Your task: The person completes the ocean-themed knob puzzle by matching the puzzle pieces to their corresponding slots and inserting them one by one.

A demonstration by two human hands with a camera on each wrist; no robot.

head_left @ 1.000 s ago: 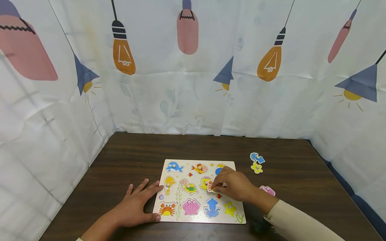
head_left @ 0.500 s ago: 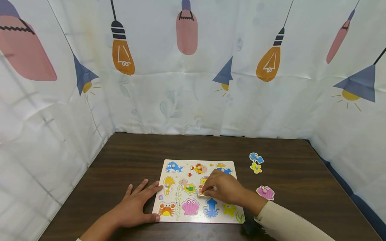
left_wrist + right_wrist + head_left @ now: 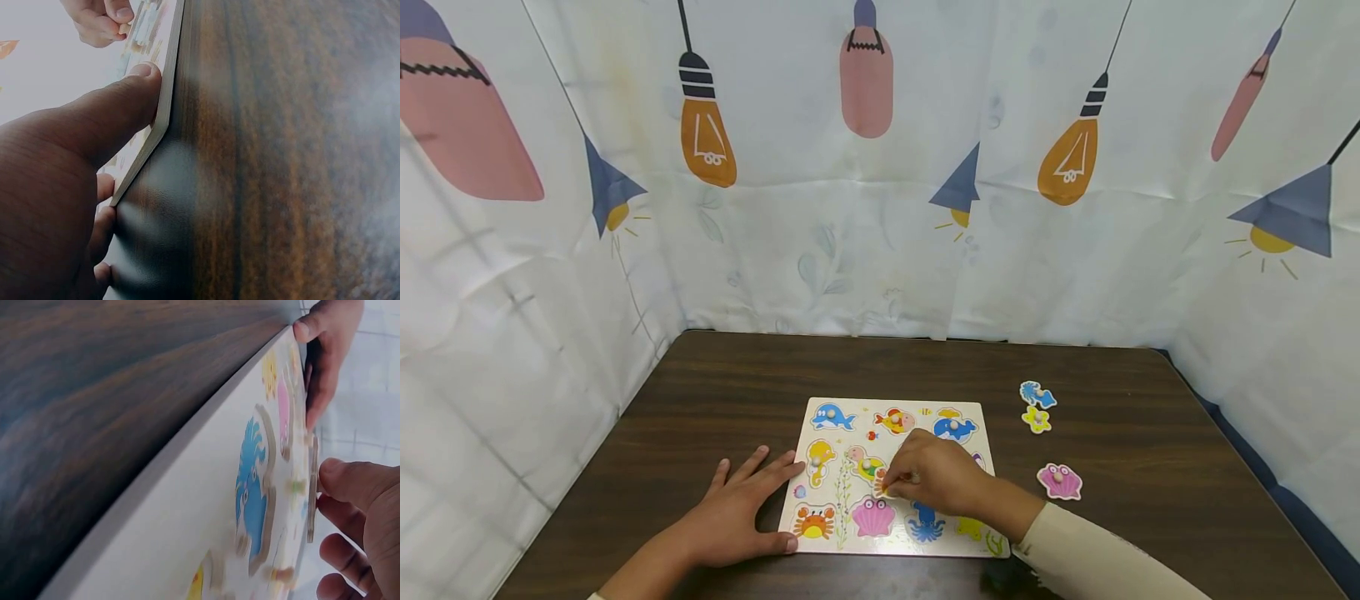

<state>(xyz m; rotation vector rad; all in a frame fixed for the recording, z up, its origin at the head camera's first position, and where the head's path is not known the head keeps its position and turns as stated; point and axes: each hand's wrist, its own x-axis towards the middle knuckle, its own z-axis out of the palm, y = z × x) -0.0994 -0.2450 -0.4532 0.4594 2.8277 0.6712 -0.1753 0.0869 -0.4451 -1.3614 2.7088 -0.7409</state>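
A white wooden puzzle board [image 3: 891, 546] with sea-animal shapes lies on the table. My left hand [image 3: 730, 517] rests at its left edge, fingers spread and thumb on the near corner. Above the board's middle, my right hand [image 3: 940, 475] pinches an orange crab puzzle piece [image 3: 878, 485] by its knob. The right wrist view shows that crab piece [image 3: 312, 494] edge-on, raised off the board. A crab-shaped recess [image 3: 814, 522] is at the board's near left, beside a pink shell recess [image 3: 874, 517] and a blue octopus recess [image 3: 927, 527]. My right hand partly hides the middle row.
Right of the board lie a pink shell piece [image 3: 1060, 482], a yellow starfish piece [image 3: 1037, 419] and a blue octopus piece [image 3: 1036, 393]. Knobbed pieces such as a whale [image 3: 955, 428] sit in the board. A patterned curtain [image 3: 880, 250] surrounds the dark wooden table [image 3: 760, 375].
My right hand has moved left and slightly nearer across the board with the crab piece, uncovering the whale at the far right. My left hand has stayed in place.
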